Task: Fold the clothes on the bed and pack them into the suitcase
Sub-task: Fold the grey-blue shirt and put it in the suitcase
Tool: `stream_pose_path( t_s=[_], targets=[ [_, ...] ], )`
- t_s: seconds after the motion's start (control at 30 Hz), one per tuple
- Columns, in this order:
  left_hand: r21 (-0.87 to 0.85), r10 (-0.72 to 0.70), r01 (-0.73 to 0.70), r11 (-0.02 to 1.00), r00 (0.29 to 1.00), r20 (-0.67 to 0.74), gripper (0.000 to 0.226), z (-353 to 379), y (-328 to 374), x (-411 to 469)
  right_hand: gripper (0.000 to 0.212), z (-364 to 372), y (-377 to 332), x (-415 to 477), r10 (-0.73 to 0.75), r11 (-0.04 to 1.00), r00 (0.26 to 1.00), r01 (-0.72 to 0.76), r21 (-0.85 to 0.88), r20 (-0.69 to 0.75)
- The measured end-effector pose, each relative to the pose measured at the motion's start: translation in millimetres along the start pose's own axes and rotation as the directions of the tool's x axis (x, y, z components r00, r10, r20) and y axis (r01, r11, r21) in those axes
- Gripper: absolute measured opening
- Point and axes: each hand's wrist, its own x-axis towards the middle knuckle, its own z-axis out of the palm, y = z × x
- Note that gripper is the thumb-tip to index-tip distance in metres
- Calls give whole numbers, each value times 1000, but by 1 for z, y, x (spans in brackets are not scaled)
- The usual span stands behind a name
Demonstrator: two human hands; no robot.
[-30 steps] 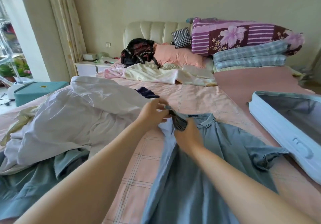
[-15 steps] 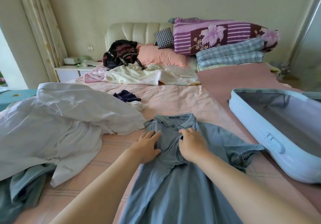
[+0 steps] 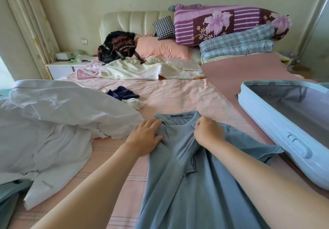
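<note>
Blue-grey collared polo shirt (image 3: 204,193) is lying on the pink checked bed sheet (image 3: 178,95). Right hand (image 3: 207,132), fingers (image 3: 200,123) curled, is pinching it near the collar; left hand (image 3: 145,136), fingers (image 3: 153,123) straight, is pressing it flat. Smoothing stage, I'd say; sleeves folding inward next. Pale blue hard-shell suitcase (image 3: 277,122) is gaping alongside, crumpled white garment (image 3: 53,122) opposite.
</note>
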Motion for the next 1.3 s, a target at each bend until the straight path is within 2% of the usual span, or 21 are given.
stream_pose_path(
  t_s=[0.07, 0.1, 0.13, 0.2, 0.23, 0.3, 0.37, 0.43, 0.5, 0.53, 0.6, 0.67, 0.73, 0.8, 0.87, 0.93, 0.97, 1.07, 1.13, 1.2, 1.3],
  targets=[
    [119, -57, 24, 993, 959, 277, 66, 7, 3, 5, 19, -2, 12, -2, 22, 990, 990, -3, -139, 140],
    [123, -76, 39, 992, 947, 311, 64, 8, 4, 10, 21, -1, 15, -3, 24, 987, 979, 10, -163, 202],
    [88, -82, 60, 994, 958, 274, 60, 7, 3, 16, 23, 1, 15, -4, 9, 987, 972, 28, -156, 234],
    [26, -92, 90, 996, 991, 95, 45, 0, 2, 27, 25, 4, 14, -4, -29, 988, 976, 61, -142, 218],
    [66, -91, 89, 994, 995, 36, 37, -4, 0, 31, 25, 5, 13, -4, -44, 987, 979, 74, -143, 199],
    [209, -64, 54, 976, 997, 42, 32, -11, -5, 41, 25, 9, 13, -1, -55, 994, 984, 70, -85, 172],
    [209, -86, 73, 975, 995, 51, 32, -16, -7, 50, 22, 13, 14, 3, -39, 994, 989, 25, 102, 139],
    [62, -122, 125, 990, 991, -58, 30, -21, -10, 60, 19, 14, 16, 9, -17, 954, 996, -11, 300, 88],
    [50, -137, 145, 988, 981, -135, 27, -26, -16, 67, 19, 15, 18, 13, -11, 920, 999, -4, 393, 36],
    [157, -110, 130, 979, 986, -127, 28, -28, -19, 69, 19, 17, 19, 14, -29, 925, 999, 22, 378, 14],
    [407, -75, 100, 908, 994, -77, 30, -28, -19, 68, 14, 22, 19, 15, -115, 965, 993, 117, 234, -24],
    [530, -46, 99, 842, 993, -112, 25, -20, -15, 67, 9, 28, 16, 14, -222, 968, 974, 226, 109, -46],
    [527, 20, 98, 844, 977, -214, 27, -8, -6, 62, 28, 33, 11, 9, -273, 957, 962, 275, 92, -31],
    [454, 111, 49, 889, 941, -319, 36, -3, 4, 51, 43, 34, 11, 3, -304, 948, 949, 310, 68, -80],
    [313, 199, -76, 947, 901, -384, 32, -2, 12, 36, 32, 28, 13, -9, -385, 914, 893, 404, 38, -233],
    [165, 219, -176, 971, 931, -293, 22, -4, 23, 14, 15, 19, 18, -26, -479, 846, 807, 530, 67, -345],
    [100, 195, -178, 979, 962, -191, 25, -4, 28, 2, 12, 13, 20, -36, -541, 794, 768, 600, 91, -341],
    [42, 57, -63, 997, 990, 133, 54, 1, 34, -31, 29, -2, 20, -71, -722, 673, 683, 731, 118, -114],
    [14, 12, -15, 1000, 986, 168, 61, 2, 35, -47, 47, -5, 17, -89, -766, 641, 637, 768, 19, 92],
    [-43, 18, -13, 999, 993, 119, 61, 0, 39, -61, 49, -4, 12, -99, -734, 646, 645, 760, -75, 211],
    [-82, 62, -48, 995, 982, 177, 62, -8, 50, -89, 23, -6, 8, -100, -734, 619, 663, 743, -255, 151]
  ],
)
